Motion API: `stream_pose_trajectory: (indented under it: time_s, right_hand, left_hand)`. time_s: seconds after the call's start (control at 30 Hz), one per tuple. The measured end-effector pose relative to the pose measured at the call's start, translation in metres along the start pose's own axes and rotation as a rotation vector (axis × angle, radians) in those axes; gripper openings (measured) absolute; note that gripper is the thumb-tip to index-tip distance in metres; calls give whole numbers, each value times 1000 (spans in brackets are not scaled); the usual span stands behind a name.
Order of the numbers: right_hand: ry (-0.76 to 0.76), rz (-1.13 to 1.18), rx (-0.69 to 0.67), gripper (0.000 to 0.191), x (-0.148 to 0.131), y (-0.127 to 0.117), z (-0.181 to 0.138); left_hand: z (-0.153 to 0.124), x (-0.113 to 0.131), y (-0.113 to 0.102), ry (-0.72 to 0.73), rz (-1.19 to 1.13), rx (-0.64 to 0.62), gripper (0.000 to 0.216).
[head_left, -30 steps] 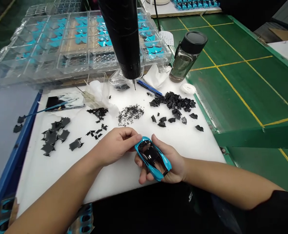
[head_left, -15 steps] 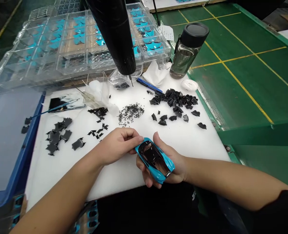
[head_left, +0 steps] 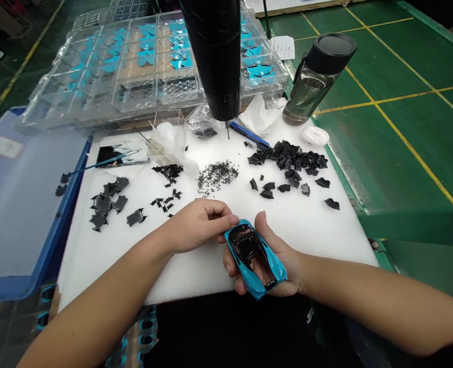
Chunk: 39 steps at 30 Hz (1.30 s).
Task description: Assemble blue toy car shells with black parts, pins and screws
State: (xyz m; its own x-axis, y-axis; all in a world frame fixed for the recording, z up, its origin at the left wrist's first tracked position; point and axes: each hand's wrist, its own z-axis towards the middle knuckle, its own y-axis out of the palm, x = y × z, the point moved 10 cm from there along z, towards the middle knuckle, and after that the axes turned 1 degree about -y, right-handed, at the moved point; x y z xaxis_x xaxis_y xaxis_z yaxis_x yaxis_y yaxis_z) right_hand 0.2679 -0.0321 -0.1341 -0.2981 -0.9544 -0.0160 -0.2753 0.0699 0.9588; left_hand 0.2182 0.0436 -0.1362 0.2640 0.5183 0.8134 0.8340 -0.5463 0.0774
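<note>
Toy car body (head_left: 254, 255), glossy blue with a black inner piece, is sitting in the person's 2 hands, just above the near edge of a white foam pad (head_left: 307, 230). Right hand (head_left: 276, 268) is cupping it from below in a narrow wrap, with the thumb (head_left: 261, 221) rising beside the upper side and the fingers (head_left: 231, 271) curling around the lower side. Left hand (head_left: 199, 225) is reaching in from the left, its curled fingers (head_left: 228, 220) pressing against the body's edge. Just ahead of the hands, tiny black bits (head_left: 214, 176) are lying in a loose scatter on the pad, with small black pieces (head_left: 167, 197) beside them on the left. Larger black pieces (head_left: 288, 161) are lying in a heap to the right, and black frames (head_left: 106, 202) are lying to the left. Farther off, a black electric screwdriver (head_left: 213, 56) is hanging above the pad's far edge, near a blue pen (head_left: 249, 134) and a crumpled tissue (head_left: 259, 115). A clear bottle (head_left: 314, 79) with a black lid is standing on a green mat (head_left: 403, 128) beside a white round case (head_left: 314, 136). Clear trays (head_left: 157, 66) holding blue parts are sitting behind the pad, and a blue-rimmed bin (head_left: 27, 204) is standing to its left.
</note>
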Motion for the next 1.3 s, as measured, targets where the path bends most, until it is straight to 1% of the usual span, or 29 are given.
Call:
stream_pose_trajectory:
  time_s: [0.13, 0.27, 0.43, 0.67, 1.0, 1.1, 1.2, 1.27, 1.3]
  right_hand:
    - [-7, 9, -38, 72, -1, 3, -1]
    - [7, 22, -20, 73, 0, 2, -2]
    - [12, 30, -1, 76, 0, 2, -2]
    - [-9, 45, -21, 74, -2, 2, -3]
    - [7, -18, 92, 77, 0, -8, -2]
    - [14, -46, 83, 71, 1, -5, -2]
    - [-2, -84, 69, 63, -1, -2, -3]
    - [-34, -128, 72, 59, -5, -1, -3]
    - [-46, -147, 80, 58, -7, -1, -4]
  left_hand:
    - [0, 1, 2, 18, -35, -23, 31]
    - [0, 2, 3, 20, -48, -28, 31]
    - [0, 2, 3, 23, -58, -36, 25]
    - [2, 2, 2, 32, -39, -37, 29]
    - [0, 2, 2, 45, -25, -34, 31]
    - [0, 4, 2, 51, -37, -27, 32]
    - [-2, 7, -1, 64, -28, -29, 39]
    - [-6, 10, -9, 71, 31, 3, 41]
    - [-10, 13, -17, 76, 74, 44, 41]
